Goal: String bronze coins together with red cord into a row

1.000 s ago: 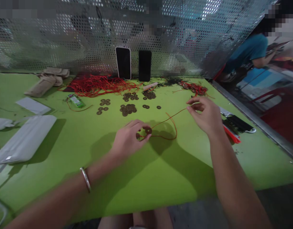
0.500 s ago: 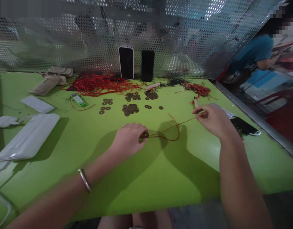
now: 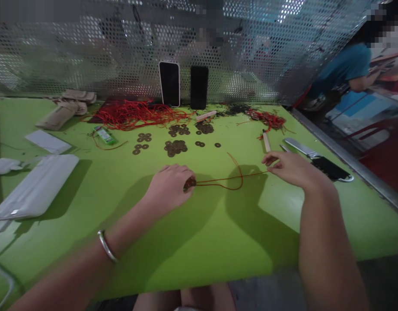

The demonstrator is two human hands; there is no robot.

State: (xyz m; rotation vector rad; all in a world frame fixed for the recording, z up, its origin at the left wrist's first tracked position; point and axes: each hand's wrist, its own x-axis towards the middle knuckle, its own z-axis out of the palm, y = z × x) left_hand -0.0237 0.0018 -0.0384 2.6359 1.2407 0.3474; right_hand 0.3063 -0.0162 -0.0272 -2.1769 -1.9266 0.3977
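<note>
Above the near middle of the green worktop (image 3: 202, 255), the left hand (image 3: 169, 185) holds a few brown discs (image 3: 189, 183) with thumb and fingers closed around them; how many there are is hidden. Out of that grip runs a thin red cord (image 3: 218, 187), one length drawn nearly straight to the right hand (image 3: 291, 170), whose thumb and fingertips pinch it, the other curving in a loose loop. The discs look like thin metal: light, stiff and hard to break, though smooth enough to slide over one another, so a hold across their rims, flat faces together, should suit them. The cord looks soft and limp, best pinched close to where it is needed, with a gentle pull. Farther back, a pile of loose discs (image 3: 176, 148) lies flat, well apart from both hands.
</note>
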